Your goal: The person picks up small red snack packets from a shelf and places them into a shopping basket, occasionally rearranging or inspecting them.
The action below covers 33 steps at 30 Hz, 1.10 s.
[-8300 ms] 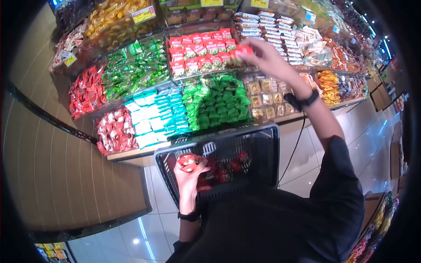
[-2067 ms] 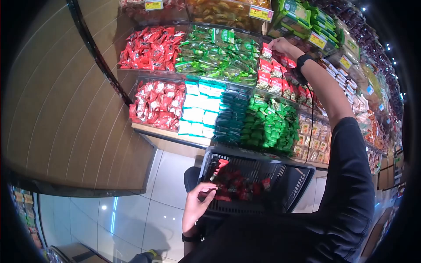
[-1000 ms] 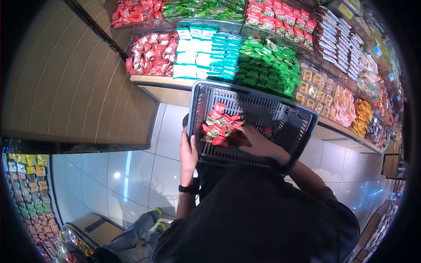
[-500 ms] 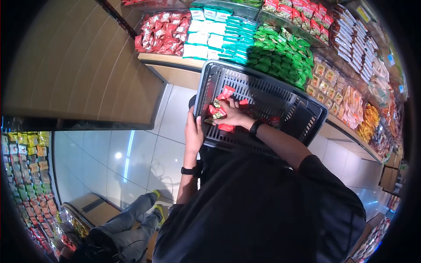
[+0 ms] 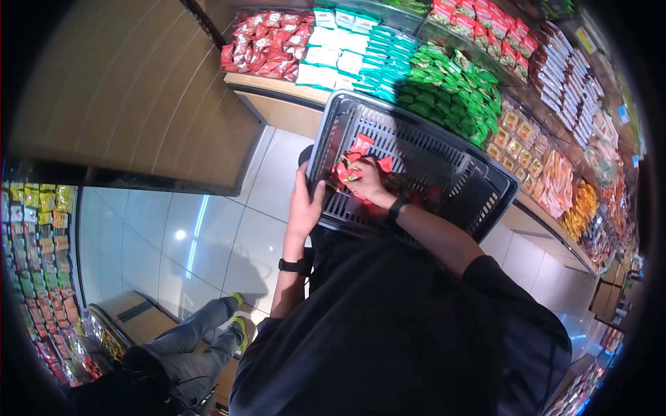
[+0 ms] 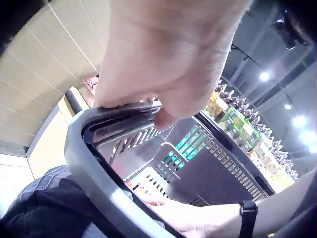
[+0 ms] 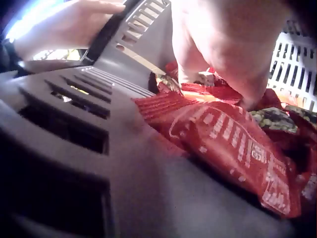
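A black shopping basket (image 5: 479,187) with slotted walls is held against my body. My left hand (image 5: 305,206) grips its left rim, thumb over the inner side, as the left wrist view shows at the grey rim (image 6: 94,168). Down inside the basket, my right hand (image 5: 368,182) pinches a small red snack packet (image 5: 349,176) among several others like it. In the right wrist view the right hand's (image 7: 228,49) thumb and fingers come down on the packets, behind a red packet (image 7: 233,148) with white print. Green contents show through some packets' clear windows.
Beyond the basket a stepped shelf holds green packets (image 5: 444,97), white and teal packets (image 5: 333,52), and red packets (image 5: 270,43). A brown panelled wall (image 5: 132,90) stands at left. Another person's legs (image 5: 198,347) are at lower left, near a cardboard box (image 5: 132,315).
The right hand has come from the shelf's red packets down into the basket. Earlier holding a red packet over the basket, the left hand now grips its rim. The view has tilted down.
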Motion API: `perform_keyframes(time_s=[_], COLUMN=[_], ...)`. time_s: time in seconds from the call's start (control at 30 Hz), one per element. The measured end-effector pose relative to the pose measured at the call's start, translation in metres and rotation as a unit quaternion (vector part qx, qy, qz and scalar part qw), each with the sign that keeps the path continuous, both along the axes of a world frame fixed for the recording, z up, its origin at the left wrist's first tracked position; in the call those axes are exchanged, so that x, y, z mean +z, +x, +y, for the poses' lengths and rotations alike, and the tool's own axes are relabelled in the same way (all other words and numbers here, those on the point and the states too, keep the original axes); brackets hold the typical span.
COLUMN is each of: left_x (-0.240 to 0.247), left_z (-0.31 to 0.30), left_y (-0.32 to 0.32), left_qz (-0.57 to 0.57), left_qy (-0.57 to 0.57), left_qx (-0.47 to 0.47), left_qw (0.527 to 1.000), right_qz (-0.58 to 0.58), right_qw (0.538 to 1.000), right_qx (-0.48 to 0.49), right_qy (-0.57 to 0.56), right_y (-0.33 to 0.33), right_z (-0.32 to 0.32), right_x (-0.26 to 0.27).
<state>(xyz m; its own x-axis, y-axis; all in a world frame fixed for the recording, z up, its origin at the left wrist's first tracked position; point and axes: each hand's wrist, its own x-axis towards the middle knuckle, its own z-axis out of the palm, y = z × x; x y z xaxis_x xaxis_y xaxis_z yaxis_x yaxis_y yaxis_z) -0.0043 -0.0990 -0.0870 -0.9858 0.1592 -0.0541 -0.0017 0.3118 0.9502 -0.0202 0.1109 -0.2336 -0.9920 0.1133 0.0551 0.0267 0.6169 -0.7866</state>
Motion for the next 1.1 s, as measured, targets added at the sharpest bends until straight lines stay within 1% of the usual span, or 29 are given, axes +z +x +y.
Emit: perform_keyframes(time_s=[0.03,0.07,0.1,0.13,0.17,0.2,0.23,0.3,0.33,0.37,0.4,0.43,0.47,0.5,0.53,0.57,0.63,0.67,0.7,0.77,0.8,0.83,0.9,0.93,0.97,1.0,1.03,1.07,1.1], left_x=[-0.001,-0.004,-0.006,0.003,0.014,0.027,0.039,0.059,0.066,0.070,0.065,0.043,0.052,0.065,0.074,0.078,0.079,0.082,0.073,0.088,0.090,0.092,0.107,0.109,0.115,0.123,0.130,0.133,0.135], left_z=[-0.001,-0.002,-0.002,-0.002,0.000,0.003,0.006,0.019,0.028,0.034,0.035,0.047,0.054,0.060,0.068,0.075,0.081,0.086,0.090,0.097,0.100,0.099,0.093,0.092,0.093,0.090,0.087,0.086,0.086], left_y=[-0.001,-0.002,-0.002,-0.001,0.000,0.001,0.001,0.003,0.004,0.003,0.000,-0.003,-0.006,-0.009,-0.008,-0.007,-0.010,-0.008,-0.009,-0.001,0.000,0.001,0.000,0.002,0.001,-0.003,-0.007,-0.006,-0.005], left_qz=[0.004,0.041,0.077,0.105,0.102,0.147,0.193,0.183,0.092,0.001,0.022,-0.152,-0.240,-0.326,-0.351,-0.388,-0.413,-0.382,-0.359,-0.357,-0.343,-0.324,-0.351,-0.350,-0.337,-0.329,-0.320,-0.296,-0.272], left_qy=[0.000,-0.001,-0.002,-0.042,-0.041,-0.099,-0.157,-0.128,-0.021,0.086,0.055,0.305,0.389,0.463,0.479,0.520,0.475,0.448,0.393,0.382,0.391,0.415,0.448,0.454,0.455,0.433,0.410,0.421,0.431], left_qx=[0.005,0.010,0.014,0.033,0.033,0.051,0.068,0.053,0.016,-0.021,-0.032,-0.090,-0.145,-0.197,-0.231,-0.233,-0.212,-0.211,-0.212,-0.173,-0.158,-0.175,-0.193,-0.172,-0.177,-0.193,-0.209,-0.207,-0.205], left_qw=[1.000,0.999,0.997,0.993,0.993,0.983,0.966,0.973,0.995,0.996,0.998,0.936,0.878,0.801,0.771,0.724,0.747,0.780,0.819,0.834,0.839,0.832,0.799,0.801,0.805,0.817,0.828,0.832,0.835], right_qz=[-0.007,-0.117,-0.223,-0.232,-0.245,-0.224,-0.197,-0.258,-0.255,-0.239,-0.223,-0.220,-0.114,-0.005,0.054,0.055,0.106,0.110,0.117,0.140,0.144,0.144,0.121,0.130,0.131,0.089,0.047,0.071,0.072], right_qw=[1.000,0.978,0.914,0.904,0.893,0.890,0.904,0.855,0.857,0.848,0.838,0.839,0.899,0.938,0.950,0.951,0.970,0.972,0.970,0.974,0.972,0.971,0.971,0.970,0.971,0.974,0.954,0.942,0.942], right_qx=[0.024,-0.003,-0.032,-0.016,-0.004,0.031,0.031,0.031,0.030,0.045,0.060,0.060,0.104,0.143,0.179,0.174,0.196,0.199,0.203,0.178,0.174,0.175,0.200,0.201,0.199,0.133,0.063,-0.001,-0.004], right_qy=[0.004,-0.172,-0.338,-0.357,-0.377,-0.396,-0.378,-0.448,-0.447,-0.470,-0.494,-0.493,-0.409,-0.315,-0.250,-0.250,-0.094,-0.065,-0.069,-0.003,0.070,0.072,0.054,-0.027,-0.023,-0.158,-0.289,-0.328,-0.327], right_y=[0.000,0.002,0.005,0.007,0.014,0.016,0.020,0.030,0.032,0.034,0.037,0.043,0.047,0.049,0.049,0.052,0.055,0.059,0.058,0.060,0.063,0.063,0.064,0.064,0.067,0.071,0.074,0.075,0.075], right_z=[0.011,0.017,0.023,0.032,0.040,0.050,0.055,0.067,0.072,0.077,0.079,0.077,0.071,0.067,0.065,0.060,0.046,0.046,0.043,0.041,0.042,0.044,0.049,0.051,0.054,0.055,0.056,0.054,0.059], right_x=[0.014,0.026,0.037,0.065,0.087,0.091,0.105,0.148,0.155,0.160,0.167,0.185,0.212,0.235,0.247,0.260,0.278,0.268,0.270,0.282,0.291,0.298,0.306,0.307,0.306,0.303,0.300,0.297,0.296])
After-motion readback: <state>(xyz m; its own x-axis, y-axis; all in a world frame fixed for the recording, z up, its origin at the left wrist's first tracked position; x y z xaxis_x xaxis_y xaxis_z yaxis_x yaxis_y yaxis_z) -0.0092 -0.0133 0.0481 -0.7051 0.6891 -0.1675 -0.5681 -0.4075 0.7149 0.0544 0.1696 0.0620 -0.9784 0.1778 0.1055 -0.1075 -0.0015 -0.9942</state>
